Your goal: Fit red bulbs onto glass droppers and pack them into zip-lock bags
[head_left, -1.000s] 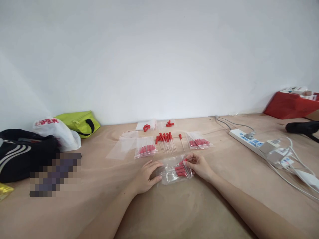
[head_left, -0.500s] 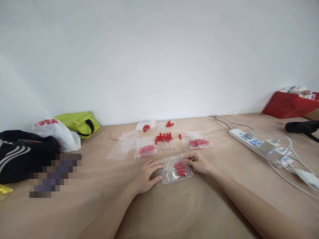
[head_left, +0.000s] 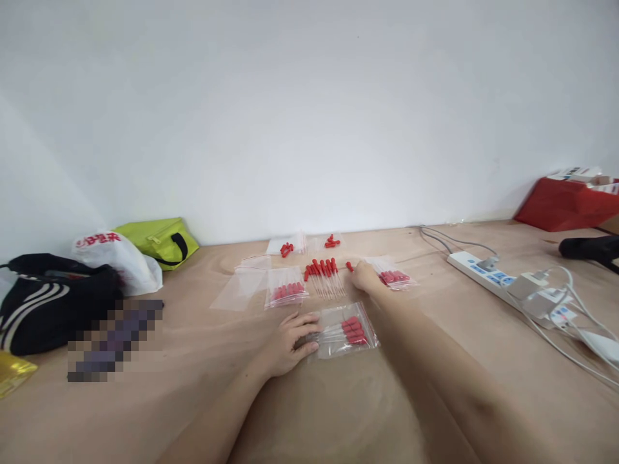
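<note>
My left hand [head_left: 293,341] rests at the left end of a clear zip-lock bag [head_left: 333,348], its thumb and fingers holding that end against the table. Several droppers with red rubber bulbs [head_left: 354,330] lie inside, bulbs toward the right. Farther back, my right hand [head_left: 366,278] is closed at a single dropper [head_left: 349,265]. Its red bulb shows beside the fingers, while the hand covers its tube. Just left of that hand, a row of loose droppers [head_left: 325,274] lies with bulbs pointing away from me.
Filled bags of droppers lie to the left [head_left: 286,293] and right [head_left: 397,278]. Thin plastic bags [head_left: 242,290] overlap at left. Loose red bulbs [head_left: 287,249] sit near the wall. A power strip [head_left: 476,267] with cables is at right; a black bag [head_left: 58,309] and green bag [head_left: 159,241] stand left.
My right hand has let go of the zip-lock bag's right edge and moved away from me to the single dropper. My left hand stays on the bag.
</note>
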A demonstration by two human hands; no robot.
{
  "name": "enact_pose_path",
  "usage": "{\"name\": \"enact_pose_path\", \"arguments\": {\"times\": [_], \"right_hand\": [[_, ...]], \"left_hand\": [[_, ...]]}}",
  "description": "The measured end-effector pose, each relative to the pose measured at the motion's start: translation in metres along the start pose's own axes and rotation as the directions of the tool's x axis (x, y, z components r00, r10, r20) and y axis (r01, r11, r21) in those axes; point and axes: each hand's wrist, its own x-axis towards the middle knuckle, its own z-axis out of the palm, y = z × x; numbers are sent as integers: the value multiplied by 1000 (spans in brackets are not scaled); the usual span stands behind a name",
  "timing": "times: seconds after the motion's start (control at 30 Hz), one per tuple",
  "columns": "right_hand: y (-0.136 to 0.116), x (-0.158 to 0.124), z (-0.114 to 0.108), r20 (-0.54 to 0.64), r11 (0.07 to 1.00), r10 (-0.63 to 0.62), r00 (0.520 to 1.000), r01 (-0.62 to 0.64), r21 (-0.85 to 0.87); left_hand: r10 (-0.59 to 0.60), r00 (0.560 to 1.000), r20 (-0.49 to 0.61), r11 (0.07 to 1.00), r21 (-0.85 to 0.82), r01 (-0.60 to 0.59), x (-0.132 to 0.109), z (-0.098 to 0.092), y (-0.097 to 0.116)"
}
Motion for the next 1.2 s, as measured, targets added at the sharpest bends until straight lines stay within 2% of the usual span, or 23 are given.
{"name": "enact_pose_path", "arguments": {"times": [0.17, 0.23, 0.27, 0.37, 0.43, 0.53, 0.7, 0.83, 0.93, 1.1, 1.2], "right_hand": [[5, -12, -11, -34, 999, 20, 999, -18, 37], [15, -25, -16, -66, 990, 8, 998, 1, 138], [21, -33, -17, -94, 968, 7, 996, 17, 252], [40, -57, -17, -134, 814, 75, 988, 18, 581], [48, -70, -13, -123, 709, 115, 986, 6, 705], [49, -83, -6, -123, 593, 152, 981, 9, 805], [37, -93, 5, -120, 403, 179, 976, 38, 914], [28, -102, 7, -70, 261, 160, 985, 27, 965], [28, -108, 5, -15, 253, 144, 990, -22, 967], [30, -113, 3, 85, 375, 53, 995, -98, 922], [29, -112, 4, 104, 428, 5, 995, -97, 899]], "left_hand": [[-15, 1000, 13, 1000, 16, 15, 0, -1, 1], [-20, 1000, 16, 1000, 23, 19, 1, -2, 2], [-20, 1000, 17, 1000, 24, 20, 1, -2, 2], [-18, 1000, 18, 1000, 24, 17, 2, -3, 3], [-18, 1000, 18, 1000, 24, 17, 2, -3, 4], [-28, 999, 21, 999, 19, 28, 2, -5, 5], [-36, 999, 27, 999, 18, 35, 2, -5, 6], [-28, 1000, 14, 1000, 11, 28, 2, -4, 6], [-44, 999, -2, 999, 18, 44, 1, -4, 6], [-43, 999, -11, 999, 30, 43, 0, -4, 6], [-28, 999, -18, 999, 36, 29, 1, -3, 5]]}}
